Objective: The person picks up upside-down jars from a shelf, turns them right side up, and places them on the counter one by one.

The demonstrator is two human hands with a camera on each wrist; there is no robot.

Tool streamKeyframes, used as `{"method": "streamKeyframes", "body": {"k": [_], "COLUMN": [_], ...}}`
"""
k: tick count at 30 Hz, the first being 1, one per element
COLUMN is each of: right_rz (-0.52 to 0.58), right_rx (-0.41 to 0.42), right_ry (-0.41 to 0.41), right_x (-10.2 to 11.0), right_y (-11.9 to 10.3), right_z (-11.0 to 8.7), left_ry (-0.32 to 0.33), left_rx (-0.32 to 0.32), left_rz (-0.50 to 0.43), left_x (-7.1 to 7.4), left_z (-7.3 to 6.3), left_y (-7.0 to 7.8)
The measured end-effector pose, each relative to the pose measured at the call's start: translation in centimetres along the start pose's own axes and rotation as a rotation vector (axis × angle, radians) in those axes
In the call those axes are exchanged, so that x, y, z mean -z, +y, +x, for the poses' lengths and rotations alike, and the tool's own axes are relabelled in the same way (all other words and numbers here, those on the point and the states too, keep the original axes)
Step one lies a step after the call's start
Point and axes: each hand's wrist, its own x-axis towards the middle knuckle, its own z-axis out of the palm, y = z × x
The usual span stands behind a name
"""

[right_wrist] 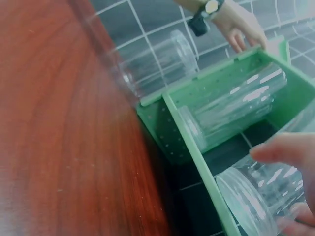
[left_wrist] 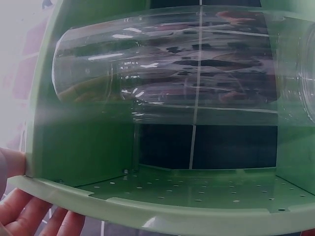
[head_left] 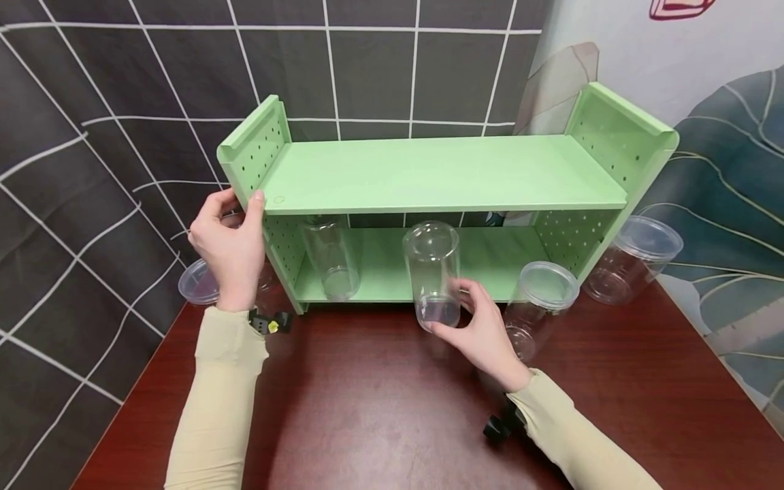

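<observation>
A light-green two-tier shelf rack stands on the dark red table. My left hand holds its left side panel, thumb on the inner face near the upper board. In the left wrist view, fingers show below the panel's edge. My right hand grips a clear cylindrical jar low down, thumb in front and fingers at its right side. That jar stands on end at the front of the lower shelf. Another clear jar is inside the lower tier at the left; the left wrist view shows it close up.
A clear jar with a translucent lid stands right of my right hand, in front of the rack. Another lidded jar is beside the rack's right end. Left of the rack, a jar lid shows partly behind my left arm. A tile-patterned wall rises behind.
</observation>
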Motion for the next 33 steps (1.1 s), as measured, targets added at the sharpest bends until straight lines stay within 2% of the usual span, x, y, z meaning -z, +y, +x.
{"method": "streamKeyframes", "body": {"k": [7, 12, 17, 19, 24, 28, 33], "right_rz": [0.024, 0.05, 0.022, 0.003, -0.031, -0.067, -0.122], "right_rx": [0.091, 0.15, 0.164, 0.168, 0.202, 0.222, 0.255], "right_ry": [-0.09, -0.113, -0.128, -0.128, -0.125, -0.131, -0.17], "right_x": [1.6, 2.4, 3.0, 3.1, 3.1, 3.1, 3.2], "right_y": [-1.2, -2.2, -2.8, -2.8, -2.8, -3.2, -3.7], "right_z": [-2.0, -2.6, -2.8, -2.8, -2.7, -2.7, -2.4], "left_ry": [-0.004, -0.027, -0.005, 0.029, 0.075, 0.019, -0.071], "left_rx": [0.023, 0.024, 0.053, 0.01, -0.235, -0.398, -0.672], "left_rz": [-0.003, -0.009, -0.128, -0.18, -0.236, -0.252, -0.249], "left_x": [-0.2, 0.2, 0.8, 1.1, 2.1, 2.3, 1.9], "left_z": [-0.2, -0.8, -1.6, -2.0, -3.7, -5.3, -7.9], "left_y": [0.2, 2.2, 3.8, 4.2, 5.6, 6.1, 5.2]}}
